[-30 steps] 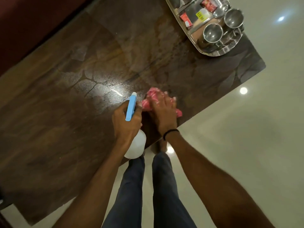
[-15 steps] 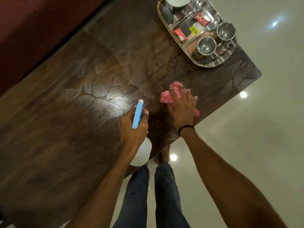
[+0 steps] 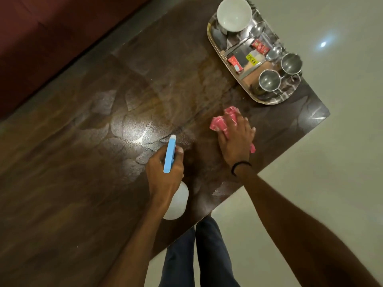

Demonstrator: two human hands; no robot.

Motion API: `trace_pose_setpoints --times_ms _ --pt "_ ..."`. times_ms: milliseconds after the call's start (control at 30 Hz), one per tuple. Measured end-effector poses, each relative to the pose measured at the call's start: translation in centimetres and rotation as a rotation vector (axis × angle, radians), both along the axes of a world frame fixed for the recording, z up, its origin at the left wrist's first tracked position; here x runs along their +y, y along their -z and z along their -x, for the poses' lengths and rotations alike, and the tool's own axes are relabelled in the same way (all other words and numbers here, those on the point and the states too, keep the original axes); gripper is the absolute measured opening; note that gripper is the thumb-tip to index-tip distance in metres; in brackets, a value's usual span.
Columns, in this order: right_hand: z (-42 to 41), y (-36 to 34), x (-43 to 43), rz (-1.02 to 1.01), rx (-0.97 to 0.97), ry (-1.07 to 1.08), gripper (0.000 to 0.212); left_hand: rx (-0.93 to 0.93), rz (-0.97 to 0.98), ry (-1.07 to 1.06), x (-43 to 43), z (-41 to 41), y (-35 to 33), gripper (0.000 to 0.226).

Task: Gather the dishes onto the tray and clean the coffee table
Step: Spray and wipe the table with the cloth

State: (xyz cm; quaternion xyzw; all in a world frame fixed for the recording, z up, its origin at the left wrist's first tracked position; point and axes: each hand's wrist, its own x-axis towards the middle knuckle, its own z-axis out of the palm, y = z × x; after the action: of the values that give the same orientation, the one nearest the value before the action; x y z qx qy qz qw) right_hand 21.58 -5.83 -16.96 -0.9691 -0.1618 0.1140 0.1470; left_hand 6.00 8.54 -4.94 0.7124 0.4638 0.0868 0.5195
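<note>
My left hand (image 3: 163, 172) grips a spray bottle (image 3: 170, 154) with a blue head and a white body, held over the dark wooden coffee table (image 3: 72, 172). My right hand (image 3: 236, 139) presses flat on a pink cloth (image 3: 222, 120) near the table's right end. Wet streaks show on the tabletop between the cloth and the tray. A steel tray (image 3: 213, 40) stands at the far right corner. It carries a white bowl (image 3: 234, 14), two steel cups (image 3: 269, 80), spoons and small red packets.
A dark red sofa (image 3: 41, 38) runs along the table's far side. Pale glossy floor (image 3: 342, 162) lies to the right and in front. My legs stand against the table's near edge.
My right hand has slid the pink cloth to the right, away from the spray bottle and toward the tray. The view has shifted, so the whole tray and the bowl now show.
</note>
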Motion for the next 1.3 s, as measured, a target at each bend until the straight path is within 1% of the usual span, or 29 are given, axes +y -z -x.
trace_pose_setpoints --times_ms 67,100,133,200,267,333,367,433,500,567,600,667,733,800,867,933,1000,1033,1067,1133,1167,1200,1233,1267,1300 --pt "3.2 -0.6 -0.8 0.024 0.01 0.136 0.055 -0.014 0.009 -0.005 1.2 0.0 0.2 0.015" --pt "5.5 -1.0 -0.7 0.037 0.028 0.153 0.055 -0.024 0.006 -0.007 1.8 0.0 0.3 0.014" --pt "7.8 -1.3 -0.2 0.038 0.05 0.135 0.054 -0.03 0.004 -0.009 2.2 -0.1 0.3 0.015" --pt "10.1 -1.0 2.4 0.035 0.085 -0.016 0.052 -0.043 0.018 -0.021 3.2 -0.3 0.4 0.015" --pt "8.5 -0.3 6.6 0.02 0.051 -0.189 0.052 -0.042 0.011 -0.025 4.1 -0.5 0.8 0.016" --pt "4.0 0.2 10.5 0.018 0.009 -0.278 0.052 -0.044 -0.003 -0.039 4.8 -0.8 1.0 0.015" --pt "1.5 0.4 11.6 0.03 -0.001 -0.27 0.052 -0.045 -0.007 -0.046 5.2 -0.8 1.1 0.015" --pt "-1.8 0.8 11.6 0.038 -0.029 -0.175 0.051 -0.043 0.001 -0.061 5.7 -0.9 1.2 0.016" --pt "-1.1 0.5 9.8 0.028 -0.042 -0.082 0.051 -0.047 0.017 -0.083 6.3 -0.9 1.0 0.017" --pt "2.5 -0.3 8.8 0.036 -0.015 -0.037 0.05 -0.036 0.001 -0.109 6.9 -1.0 0.7 0.019" --pt "4.2 -0.6 9.2 0.047 0.006 -0.073 0.05 -0.026 -0.014 -0.121 7.2 -1.0 0.5 0.021" --pt "5.6 -0.6 11.6 0.029 0.037 -0.235 0.05 -0.014 -0.021 -0.148 7.5 -1.2 0.4 0.023" --pt "2.9 -0.2 16.0 -0.04 0.016 -0.399 0.052 0.0 -0.005 -0.182 7.7 -1.5 0.5 0.021" --pt "-2.2 0.1 20.3 -0.022 -0.009 -0.463 0.053 0.014 0.008 -0.213 8.0 -1.9 0.7 0.018" --pt "-7.3 0.7 21.9 0.021 -0.032 -0.425 0.052 0.022 0.004 -0.25 8.4 -2.2 0.9 0.02" --pt "-9.0 0.7 20.2 0.015 -0.049 -0.343 0.051 0.03 0.0 -0.294 9.0 -2.6 1.1 0.022" --pt "-6.6 0.3 17.6 0.019 -0.048 -0.275 0.052 0.035 -0.009 -0.331 9.5 -3.2 1.1 0.022" --pt "-4.6 -0.1 16.9 0.019 -0.03 -0.286 0.053 0.039 -0.018 -0.345 9.9 -3.7 1.1 0.021" --pt "-2.7 -0.3 17.0 0.016 -0.001 -0.345 0.054 0.043 -0.029 -0.359 10.2 -4.1 1.2 0.022" --pt "-1.1 -0.3 19.8 0.009 0.047 -0.612 0.055 0.058 -0.049 -0.387 10.7 -4.8 1.6 0.025" --pt "-1.6 -0.2 22.5 -0.006 0.039 -0.766 0.055 0.071 -0.051 -0.4 10.9 -5.1 2.0 0.026" --pt "-2.9 0.0 25.6 -0.018 0.017 -0.871 0.054 0.077 -0.05 -0.41 11.2 -5.3 2.2 0.026" --pt "-4.7 0.2 28.7 -0.024 -0.004 -0.927 0.054 0.069 -0.048 -0.42 11.4 -5.5 2.5 0.026" --pt "-6.9 0.2 31.4 -0.014 -0.018 -0.931 0.053 0.053 -0.05 -0.429 11.6 -5.7 2.6 0.026" --pt "-9.2 0.4 33.0 0.005 -0.035 -0.889 0.052 0.041 -0.052 -0.436 11.7 -5.9 2.6 0.026"
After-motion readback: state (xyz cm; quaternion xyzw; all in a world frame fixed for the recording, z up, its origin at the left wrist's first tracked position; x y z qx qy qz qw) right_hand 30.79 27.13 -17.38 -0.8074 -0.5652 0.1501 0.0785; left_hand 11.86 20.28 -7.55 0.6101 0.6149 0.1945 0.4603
